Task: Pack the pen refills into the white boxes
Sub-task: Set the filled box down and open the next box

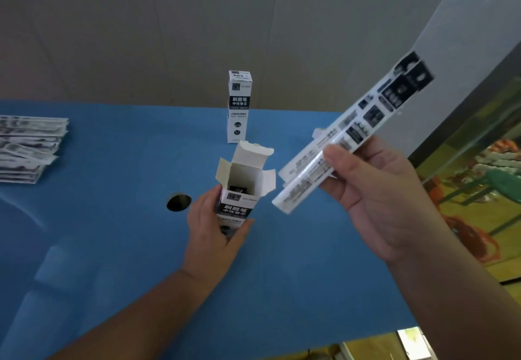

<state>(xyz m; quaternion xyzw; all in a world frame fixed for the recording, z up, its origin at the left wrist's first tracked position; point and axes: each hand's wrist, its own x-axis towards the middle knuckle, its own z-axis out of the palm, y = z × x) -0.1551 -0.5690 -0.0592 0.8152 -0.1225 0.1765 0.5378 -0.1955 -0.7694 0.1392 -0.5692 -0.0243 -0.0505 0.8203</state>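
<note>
My left hand [214,235] grips a white box [239,190] that stands upright on the blue table [112,247]. Its top flaps are open and dark refill ends show inside. My right hand [377,196] holds a few flat white refill packs [346,134] with black print, slanted up to the right, their lower ends just right of the open box. A second white box [239,106], closed, stands upright farther back. A pile of more refill packs [28,148] lies at the table's left edge.
A round dark hole [178,202] is in the table just left of my left hand. A grey wall [197,27] rises behind the table. The table's right edge drops to a patterned floor [479,190].
</note>
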